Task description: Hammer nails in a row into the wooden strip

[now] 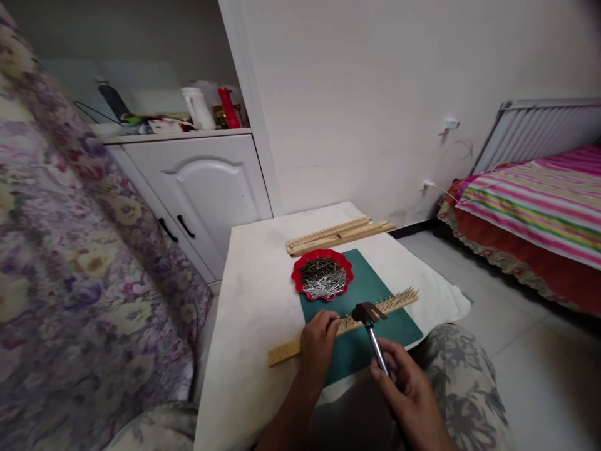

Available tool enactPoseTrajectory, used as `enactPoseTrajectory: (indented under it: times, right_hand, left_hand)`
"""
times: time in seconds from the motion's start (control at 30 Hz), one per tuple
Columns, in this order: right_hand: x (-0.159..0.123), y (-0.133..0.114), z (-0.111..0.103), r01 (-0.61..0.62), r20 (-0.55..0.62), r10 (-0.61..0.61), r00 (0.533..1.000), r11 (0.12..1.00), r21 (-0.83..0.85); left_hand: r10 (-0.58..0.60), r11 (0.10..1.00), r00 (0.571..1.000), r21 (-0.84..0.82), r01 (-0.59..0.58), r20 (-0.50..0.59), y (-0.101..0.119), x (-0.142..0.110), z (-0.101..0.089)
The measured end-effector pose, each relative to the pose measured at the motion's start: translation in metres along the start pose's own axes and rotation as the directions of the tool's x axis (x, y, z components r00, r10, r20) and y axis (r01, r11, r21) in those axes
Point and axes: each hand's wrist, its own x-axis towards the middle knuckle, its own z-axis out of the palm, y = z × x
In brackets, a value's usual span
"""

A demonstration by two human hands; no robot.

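Observation:
My right hand [404,382] is wrapped round the shaft of a claw hammer [374,338], whose dark head hangs over a wooden strip [284,352]. Many nails stand up from the strip's right part, while its left end shows rows of small holes. My left hand [320,338] rests on the strip with thumb and forefinger pinched together just left of the hammer head. A nail seems to be between those fingertips, though it is too small to be sure. Under the strip lies a green mat [370,275]. Beyond it, a red scalloped bowl [295,275] is full of loose nails.
More wooden strips [338,236] lie at the far side of the white-covered table [248,294]. A flowered curtain [117,250] hangs at the left, before a white cabinet [211,188]. To the right stands a bed [539,207] with a striped cover.

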Motion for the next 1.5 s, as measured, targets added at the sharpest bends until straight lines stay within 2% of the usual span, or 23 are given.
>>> enactPoseTrajectory:
  times: [0.23, 0.43, 0.7, 0.93, 1.07, 1.23, 1.5]
  right_hand:
    - [0.004, 0.001, 0.0, 0.046, 0.06, -0.041, 0.997, 0.996, -0.079]
    - [0.009, -0.003, 0.008, 0.108, 0.081, -0.099, 0.992, 0.987, -0.119]
    - [0.014, -0.003, 0.013, 0.136, 0.17, -0.099, 0.981, 0.965, -0.225]
    - [0.014, -0.004, 0.014, 0.15, 0.163, -0.114, 0.98, 0.962, -0.228]
    - [0.013, -0.009, 0.015, 0.152, 0.182, -0.11, 0.977, 0.96, -0.234]
    - [0.009, -0.015, 0.014, 0.139, 0.15, -0.11, 0.983, 0.971, -0.195]
    - [0.01, -0.005, 0.015, 0.146, 0.178, -0.104, 0.979, 0.959, -0.242]
  left_hand:
    - [0.015, 0.998, 1.0, 0.067, -0.015, 0.007, -0.002, 0.002, 0.003]
    - [0.003, 0.999, 0.999, 0.052, -0.005, 0.032, -0.003, 0.002, 0.004]
    - [-0.02, 0.998, 1.0, 0.058, 0.02, 0.006, -0.002, 0.001, 0.003]
    - [-0.043, 0.997, 0.999, 0.062, 0.043, 0.003, -0.003, 0.0, 0.003]
    - [-0.021, 0.997, 1.0, 0.077, 0.02, 0.006, -0.005, 0.0, 0.003]
    - [-0.007, 0.994, 1.0, 0.113, 0.005, 0.016, -0.001, 0.001, 0.003]
    - [-0.003, 0.999, 1.0, 0.048, 0.002, 0.03, -0.002, 0.0, 0.002]
